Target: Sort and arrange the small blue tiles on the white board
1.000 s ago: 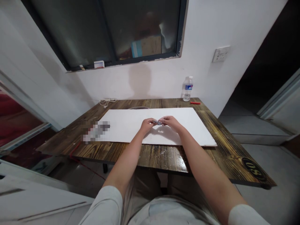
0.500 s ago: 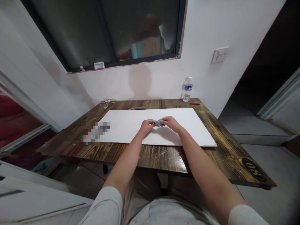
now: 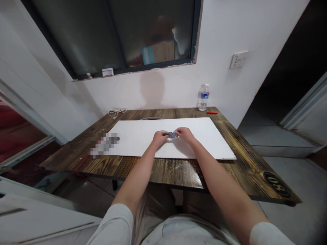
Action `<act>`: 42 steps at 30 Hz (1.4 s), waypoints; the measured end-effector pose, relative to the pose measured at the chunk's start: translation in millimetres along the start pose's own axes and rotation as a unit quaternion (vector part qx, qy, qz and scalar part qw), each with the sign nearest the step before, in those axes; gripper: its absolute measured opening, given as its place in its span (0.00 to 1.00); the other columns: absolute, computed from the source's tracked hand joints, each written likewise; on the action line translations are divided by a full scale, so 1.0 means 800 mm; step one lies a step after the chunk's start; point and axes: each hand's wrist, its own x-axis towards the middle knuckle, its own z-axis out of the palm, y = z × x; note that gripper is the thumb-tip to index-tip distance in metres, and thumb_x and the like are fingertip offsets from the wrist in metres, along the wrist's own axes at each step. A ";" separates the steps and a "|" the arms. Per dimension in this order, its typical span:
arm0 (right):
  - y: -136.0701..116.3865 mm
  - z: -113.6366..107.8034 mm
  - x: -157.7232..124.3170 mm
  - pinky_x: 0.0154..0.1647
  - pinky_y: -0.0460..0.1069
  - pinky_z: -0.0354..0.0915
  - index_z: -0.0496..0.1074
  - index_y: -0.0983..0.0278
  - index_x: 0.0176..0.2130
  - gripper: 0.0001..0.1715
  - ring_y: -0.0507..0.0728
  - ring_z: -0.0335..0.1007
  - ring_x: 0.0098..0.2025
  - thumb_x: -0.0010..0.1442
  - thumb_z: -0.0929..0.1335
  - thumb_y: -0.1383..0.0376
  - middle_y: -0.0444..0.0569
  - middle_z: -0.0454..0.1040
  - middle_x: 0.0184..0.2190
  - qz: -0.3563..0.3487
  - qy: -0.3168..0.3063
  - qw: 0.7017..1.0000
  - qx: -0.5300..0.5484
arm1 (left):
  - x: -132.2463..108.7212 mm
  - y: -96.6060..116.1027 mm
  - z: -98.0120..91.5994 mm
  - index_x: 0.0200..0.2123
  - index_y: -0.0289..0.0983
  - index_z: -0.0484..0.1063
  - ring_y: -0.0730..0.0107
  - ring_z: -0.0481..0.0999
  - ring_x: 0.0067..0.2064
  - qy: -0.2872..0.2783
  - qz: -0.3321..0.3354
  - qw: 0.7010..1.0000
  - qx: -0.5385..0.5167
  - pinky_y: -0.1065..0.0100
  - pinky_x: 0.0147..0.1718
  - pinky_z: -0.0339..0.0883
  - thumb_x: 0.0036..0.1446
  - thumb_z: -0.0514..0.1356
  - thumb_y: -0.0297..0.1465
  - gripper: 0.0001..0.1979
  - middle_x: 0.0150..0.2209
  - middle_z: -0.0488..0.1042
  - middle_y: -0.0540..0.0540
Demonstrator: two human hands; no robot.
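Observation:
Between my two hands is a small dark blue-grey patterned piece [image 3: 172, 135], held just above a white board [image 3: 138, 136]; its kind is too small to make out. My left hand [image 3: 160, 136] pinches its left side with thumb and fingers. From the right, my right hand [image 3: 184, 133] has its fingers closed on the other side. Part of the piece is covered by my fingertips, and a shadow falls on the board below.
The board lies on a dark wooden table [image 3: 176, 170]. A clear plastic bottle [image 3: 204, 98] and a red pen-like stick [image 3: 212, 112] are at the back right. A white cable [image 3: 117, 111] lies at the back left. A blurred-out patch covers the board's left end.
Both hands stay in nearly the same place. My right fingers have shifted slightly, and a little more of the small patterned piece shows between the hands.

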 end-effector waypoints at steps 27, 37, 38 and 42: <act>0.000 0.010 -0.007 0.33 0.47 0.63 0.74 0.66 0.28 0.22 0.49 0.66 0.27 0.39 0.80 0.55 0.44 0.72 0.24 0.053 -0.138 0.806 0.573 | 0.000 0.005 -0.008 0.27 0.33 0.79 0.75 0.65 0.25 -0.067 0.007 0.983 -0.171 0.70 0.26 0.58 0.36 0.72 0.39 0.17 0.23 0.74 0.47; -0.005 0.010 -0.009 0.34 0.47 0.64 0.73 0.65 0.28 0.22 0.49 0.67 0.27 0.38 0.80 0.58 0.43 0.73 0.24 0.051 -0.154 0.792 0.589 | -0.002 0.009 -0.010 0.27 0.33 0.78 0.76 0.64 0.24 -0.079 -0.002 0.980 -0.180 0.70 0.27 0.58 0.36 0.72 0.38 0.16 0.23 0.73 0.48; -0.005 0.010 -0.009 0.34 0.47 0.64 0.73 0.65 0.29 0.22 0.50 0.68 0.27 0.37 0.80 0.58 0.43 0.73 0.24 0.048 -0.158 0.791 0.589 | -0.003 0.009 -0.010 0.26 0.33 0.77 0.75 0.64 0.24 -0.078 -0.002 0.980 -0.183 0.70 0.27 0.59 0.36 0.72 0.38 0.16 0.23 0.72 0.48; -0.006 0.009 -0.010 0.34 0.48 0.63 0.74 0.65 0.29 0.22 0.50 0.68 0.27 0.37 0.80 0.58 0.43 0.73 0.23 0.035 -0.161 0.796 0.583 | -0.003 0.009 -0.011 0.26 0.33 0.77 0.75 0.65 0.25 -0.090 -0.004 0.977 -0.192 0.70 0.27 0.59 0.35 0.72 0.39 0.17 0.23 0.72 0.48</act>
